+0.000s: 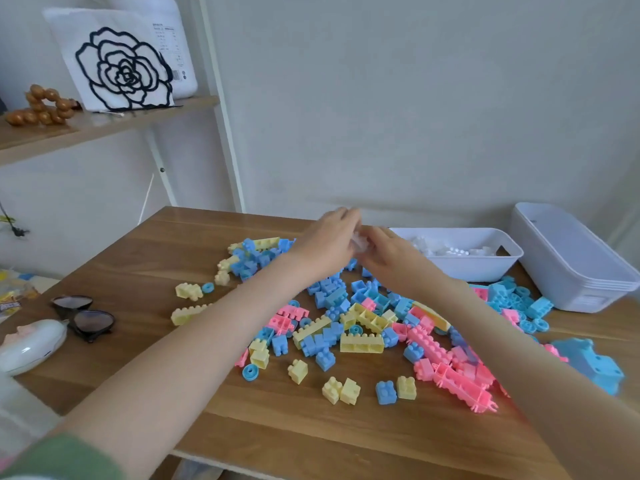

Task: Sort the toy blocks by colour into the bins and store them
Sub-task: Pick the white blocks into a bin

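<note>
The left hand and the right hand meet over the far side of the table. Each has its fingers curled on a small white block held between them, though blur hides the exact grip. Just to their right a white bin holds more white blocks, a stack of bins stands beside it, and blue, pink and yellow blocks lie scattered on the table under the arms.
</note>
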`<state>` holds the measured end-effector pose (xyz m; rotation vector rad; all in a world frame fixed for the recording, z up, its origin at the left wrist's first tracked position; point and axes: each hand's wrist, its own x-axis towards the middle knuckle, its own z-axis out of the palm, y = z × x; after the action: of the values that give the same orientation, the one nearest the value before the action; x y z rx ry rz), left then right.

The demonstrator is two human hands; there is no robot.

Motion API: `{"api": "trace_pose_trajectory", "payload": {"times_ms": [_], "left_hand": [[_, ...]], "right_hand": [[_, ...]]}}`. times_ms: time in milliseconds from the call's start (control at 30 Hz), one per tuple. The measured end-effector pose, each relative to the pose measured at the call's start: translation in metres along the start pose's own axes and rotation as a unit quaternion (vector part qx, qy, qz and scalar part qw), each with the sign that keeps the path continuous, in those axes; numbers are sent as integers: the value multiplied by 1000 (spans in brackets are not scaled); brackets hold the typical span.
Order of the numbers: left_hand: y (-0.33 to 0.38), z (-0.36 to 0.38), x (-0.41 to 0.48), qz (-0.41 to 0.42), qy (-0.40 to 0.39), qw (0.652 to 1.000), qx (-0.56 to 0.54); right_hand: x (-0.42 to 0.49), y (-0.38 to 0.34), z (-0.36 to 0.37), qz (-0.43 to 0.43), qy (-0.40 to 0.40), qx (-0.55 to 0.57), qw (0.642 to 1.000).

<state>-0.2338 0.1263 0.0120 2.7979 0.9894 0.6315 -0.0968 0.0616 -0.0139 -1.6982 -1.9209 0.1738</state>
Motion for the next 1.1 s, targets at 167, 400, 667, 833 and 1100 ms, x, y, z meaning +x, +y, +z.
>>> {"api": "trace_pose_trajectory", "payload": {"times_ms": [167,400,667,833,1100], "left_hand": [[52,30,57,45,-13,995,-84],[64,86,96,18,-49,997,-48],[47,100,92,33,-117,991,-52],[17,96,85,32,-91,995,32],[16,83,76,21,6,1000,17]], "right_hand": [[-16,58,-46,64,54,-46,995],[-30,127,-63,161,56,-71,983],[-35,161,-59,266,45,-205,941],[-27,138,-52,190,-78,-147,968],[-31,113,-56,133,6,-21,991]]}}
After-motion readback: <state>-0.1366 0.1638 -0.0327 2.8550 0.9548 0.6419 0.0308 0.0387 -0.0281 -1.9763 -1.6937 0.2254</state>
